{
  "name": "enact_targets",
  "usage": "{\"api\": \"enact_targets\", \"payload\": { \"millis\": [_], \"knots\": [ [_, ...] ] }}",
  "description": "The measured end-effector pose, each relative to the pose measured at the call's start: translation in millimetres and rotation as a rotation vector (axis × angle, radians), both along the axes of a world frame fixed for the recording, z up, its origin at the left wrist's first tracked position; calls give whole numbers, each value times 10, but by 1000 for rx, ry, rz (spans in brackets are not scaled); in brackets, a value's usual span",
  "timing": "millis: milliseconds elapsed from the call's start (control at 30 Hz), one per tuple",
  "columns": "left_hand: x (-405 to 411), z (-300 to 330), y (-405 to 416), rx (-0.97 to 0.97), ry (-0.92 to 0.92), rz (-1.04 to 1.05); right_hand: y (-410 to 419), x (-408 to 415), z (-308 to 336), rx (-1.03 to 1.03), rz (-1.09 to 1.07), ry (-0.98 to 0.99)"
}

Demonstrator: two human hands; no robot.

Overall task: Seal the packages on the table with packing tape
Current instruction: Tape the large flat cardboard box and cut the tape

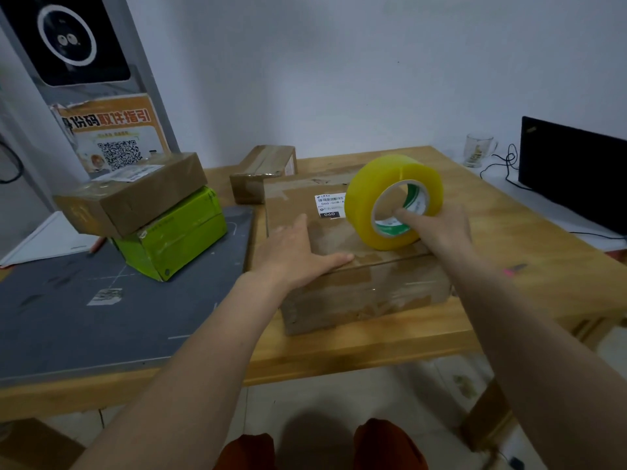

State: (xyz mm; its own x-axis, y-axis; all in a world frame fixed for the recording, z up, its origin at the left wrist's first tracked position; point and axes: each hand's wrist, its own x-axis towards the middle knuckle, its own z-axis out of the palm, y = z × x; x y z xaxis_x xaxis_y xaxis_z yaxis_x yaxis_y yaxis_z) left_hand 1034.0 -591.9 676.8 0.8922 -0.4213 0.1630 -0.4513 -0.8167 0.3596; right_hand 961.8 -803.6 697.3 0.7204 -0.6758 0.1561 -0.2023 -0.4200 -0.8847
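Note:
A large brown cardboard box (356, 283) with a white shipping label sits on the wooden table (509, 232) in front of me. My left hand (302, 251) lies flat on the box's top near its front left corner, fingers straight. My right hand (441, 228) holds a fat yellow roll of packing tape (383, 195) upright on the box top, with a finger hooked inside the roll's core. A smaller taped brown box (261, 171) stands just behind the big one.
At the left, a brown parcel (135, 195) lies askew on a green box (176, 235), both on a dark grey mat (84, 300). A kiosk with a QR poster (112, 137) stands behind. A glass mug (476, 149), cables and a black monitor (576, 171) sit at the right.

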Motion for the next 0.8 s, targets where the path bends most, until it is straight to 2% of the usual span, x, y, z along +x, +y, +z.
{"api": "enact_targets", "payload": {
  "millis": [100, 333, 500, 733, 800],
  "knots": [
    [-49, -2, -137, 39, -60, 15, -60, -6, -8, 9, 40, 76],
    [-44, -38, -111, -8, -3, 2, -222, -38, 0, -60, -24, -11],
    [-34, -45, -132, 15, -9, -11, -384, -46, -14, 59, -147, -161],
    [2, -80, -141, 41, -3, -8, -313, -25, -181, 284, -121, -114],
    [11, -85, -139, 31, 9, -4, -364, -26, -170, 268, -119, -128]
  ]
}}
